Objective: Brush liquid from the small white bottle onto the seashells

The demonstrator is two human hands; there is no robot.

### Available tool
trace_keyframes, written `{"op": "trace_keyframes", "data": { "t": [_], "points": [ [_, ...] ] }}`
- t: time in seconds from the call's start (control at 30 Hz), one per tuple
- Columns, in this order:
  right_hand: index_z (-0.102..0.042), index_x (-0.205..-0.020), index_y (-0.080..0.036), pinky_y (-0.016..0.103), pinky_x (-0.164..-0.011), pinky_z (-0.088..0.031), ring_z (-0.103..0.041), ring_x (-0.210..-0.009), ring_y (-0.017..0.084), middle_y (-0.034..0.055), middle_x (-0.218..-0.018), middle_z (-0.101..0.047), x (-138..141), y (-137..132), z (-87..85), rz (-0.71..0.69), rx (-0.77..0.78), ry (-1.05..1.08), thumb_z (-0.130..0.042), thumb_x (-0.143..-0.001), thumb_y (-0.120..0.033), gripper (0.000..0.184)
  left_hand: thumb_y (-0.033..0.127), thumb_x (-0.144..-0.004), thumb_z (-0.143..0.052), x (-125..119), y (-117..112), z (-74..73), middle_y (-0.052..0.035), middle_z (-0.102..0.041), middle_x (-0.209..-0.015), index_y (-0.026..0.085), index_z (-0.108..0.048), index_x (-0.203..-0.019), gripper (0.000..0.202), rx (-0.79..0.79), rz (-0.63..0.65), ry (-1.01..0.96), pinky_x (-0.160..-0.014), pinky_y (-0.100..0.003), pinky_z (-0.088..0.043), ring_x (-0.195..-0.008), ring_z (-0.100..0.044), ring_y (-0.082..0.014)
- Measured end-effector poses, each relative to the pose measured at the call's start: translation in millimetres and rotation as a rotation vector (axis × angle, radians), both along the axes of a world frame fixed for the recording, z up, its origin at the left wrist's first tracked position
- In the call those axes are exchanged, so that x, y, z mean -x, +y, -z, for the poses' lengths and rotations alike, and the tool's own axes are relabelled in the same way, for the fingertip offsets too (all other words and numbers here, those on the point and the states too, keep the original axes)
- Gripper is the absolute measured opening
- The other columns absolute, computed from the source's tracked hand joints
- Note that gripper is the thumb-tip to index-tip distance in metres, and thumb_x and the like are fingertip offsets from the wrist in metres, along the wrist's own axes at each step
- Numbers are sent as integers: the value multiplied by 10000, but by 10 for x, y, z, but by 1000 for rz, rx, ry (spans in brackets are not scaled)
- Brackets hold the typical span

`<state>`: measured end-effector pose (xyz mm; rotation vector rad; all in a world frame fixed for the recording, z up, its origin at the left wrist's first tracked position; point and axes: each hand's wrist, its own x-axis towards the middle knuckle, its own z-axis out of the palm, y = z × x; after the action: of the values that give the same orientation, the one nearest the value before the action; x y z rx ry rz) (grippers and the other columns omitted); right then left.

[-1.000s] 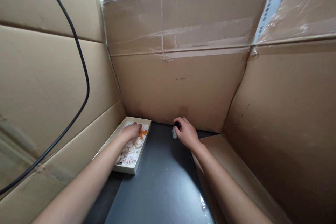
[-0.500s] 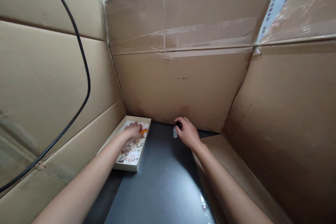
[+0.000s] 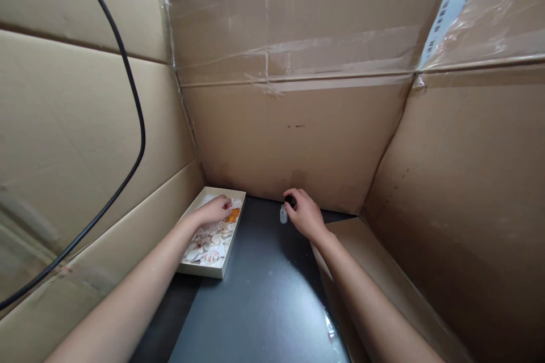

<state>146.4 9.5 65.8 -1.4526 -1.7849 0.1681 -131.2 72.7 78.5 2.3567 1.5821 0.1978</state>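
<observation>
My left hand [image 3: 215,210] is over a shallow cream box [image 3: 225,269] of pale seashells [image 3: 208,247]. Its fingers are drawn together in a pinch, and what they hold, if anything, is hidden. Right beside the fingertips an orange piece [image 3: 232,215] lies among the shells. Farther right, my right hand [image 3: 305,214] is closed, with thumb and fingers around the black top of a small clear bottle [image 3: 283,214]. The bottle's body hangs below the fingers, near the back of the dark tabletop [image 3: 251,300]. Whether its base touches the surface I cannot tell.
Tall cardboard walls [image 3: 293,142] rise at the back, left and right. A black cable [image 3: 138,108] curves down the left wall. A cardboard flap [image 3: 361,255] lies along the table's right side, under my right forearm.
My left hand has drawn up slightly, its fingers now curled together, and more of the orange piece shows. The right hand and the small bottle stay in about the same place.
</observation>
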Motion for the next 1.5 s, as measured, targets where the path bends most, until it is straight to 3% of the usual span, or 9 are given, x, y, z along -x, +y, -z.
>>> {"op": "trace_keyframes", "data": {
  "t": [0.13,0.3,0.47,0.57,0.67,0.8,0.97,1.2,1.5],
  "points": [
    [-590,-1020,-236,257,-659,-396,-558,-681,131,30,-981,-588,3,3,9,-3,-15,14,-541,-822,-195,209,236,-685,-452,8,-60,-113,9,-412,-637,192,-364,-647,105,-10,-107,-92,-543,-257,-220,-577,-360,-119],
    [-592,-1018,-238,261,-657,-405,-563,-675,133,30,-976,-589,-7,26,33,-4,-16,2,-541,-818,-206,208,299,-723,-452,-68,-155,-201,20,-413,-633,195,-373,-667,142,-5,-73,-207,-551,-242,-238,-590,-374,-121],
    [-592,-1030,-237,265,-662,-426,-566,-663,130,33,-997,-594,-18,30,18,1,-49,45,-528,-823,-216,218,429,-820,-387,-391,-336,-337,30,-442,-606,192,-415,-701,267,156,29,-441,-537,-232,-297,-547,-391,-116],
    [-594,-1038,-231,265,-658,-436,-558,-622,116,30,-994,-595,-19,14,25,1,-87,77,-525,-825,-225,224,442,-821,-428,-666,-497,-347,36,-443,-638,183,-449,-732,275,122,94,-497,-560,-228,-308,-592,-393,-114],
    [-597,-1035,-216,260,-641,-442,-549,-589,105,33,-990,-595,-11,-4,13,1,-142,129,-523,-823,-231,225,381,-810,-460,-865,-633,-246,37,-436,-678,186,-421,-713,221,107,58,-509,-598,-230,-315,-650,-395,-116],
    [-599,-1019,-200,257,-621,-445,-521,-555,98,41,-959,-589,30,-60,-90,-1,-220,186,-515,-834,-241,207,291,-817,-417,-969,-734,-15,60,-374,-616,200,-373,-727,135,308,-23,-666,-537,-231,-281,-560,-336,-100],
    [-592,-1012,-196,242,-588,-442,-487,-555,95,37,-912,-567,66,-294,-137,-73,-251,268,-534,-846,-281,195,242,-790,-487,-1060,-818,275,72,-337,-606,199,-378,-753,123,362,49,-849,-518,-213,-248,-539,-302,-83],
    [-562,-1023,-197,222,-513,-408,-454,-529,80,23,-892,-553,-76,-765,210,-44,-94,408,-562,-866,-349,219,303,-780,-570,-1239,-1011,582,65,-341,-645,184,-380,-732,229,345,126,-1070,-550,-213,-250,-580,-301,-79],
    [-557,-987,-190,221,-500,-403,-461,-532,93,4,-800,-540,-109,-884,463,-31,-48,420,-587,-855,-371,226,361,-767,-601,-1239,-1160,680,60,-369,-657,179,-402,-762,269,416,169,-1129,-571,-217,-255,-597,-325,-83]
  ]
}}
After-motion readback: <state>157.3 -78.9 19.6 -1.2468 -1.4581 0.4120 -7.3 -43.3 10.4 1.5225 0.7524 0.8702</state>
